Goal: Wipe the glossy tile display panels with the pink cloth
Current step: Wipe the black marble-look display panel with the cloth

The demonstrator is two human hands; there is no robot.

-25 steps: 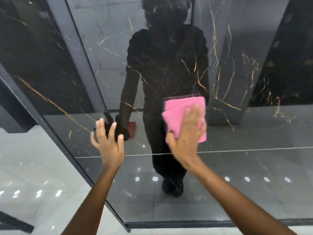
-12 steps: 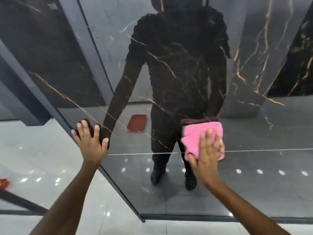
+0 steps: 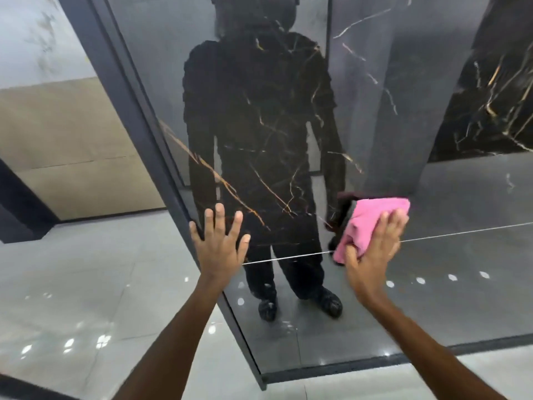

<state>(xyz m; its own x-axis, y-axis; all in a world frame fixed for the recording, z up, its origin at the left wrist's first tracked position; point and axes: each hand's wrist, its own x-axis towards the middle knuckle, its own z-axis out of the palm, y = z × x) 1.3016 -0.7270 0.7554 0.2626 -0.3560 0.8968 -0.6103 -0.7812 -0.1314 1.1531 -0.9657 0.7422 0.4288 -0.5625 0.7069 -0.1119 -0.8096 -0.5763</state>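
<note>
A glossy black tile panel (image 3: 461,284) with gold veins leans in front of me, with a thin horizontal seam across it. My right hand (image 3: 375,255) presses the folded pink cloth (image 3: 372,215) flat against the panel at the seam, fingers straight over the cloth. My left hand (image 3: 220,249) lies flat on the panel near its left edge, fingers spread, holding nothing. My dark reflection shows in the tile.
A dark metal frame (image 3: 144,125) runs along the panel's left edge and bottom. A beige display panel (image 3: 66,145) stands at the left. Glossy grey floor tiles (image 3: 86,284) spread below and to the left.
My right hand slid the cloth down from above the seam onto it. My left hand moved from the air to the panel's left edge, then onto its face.
</note>
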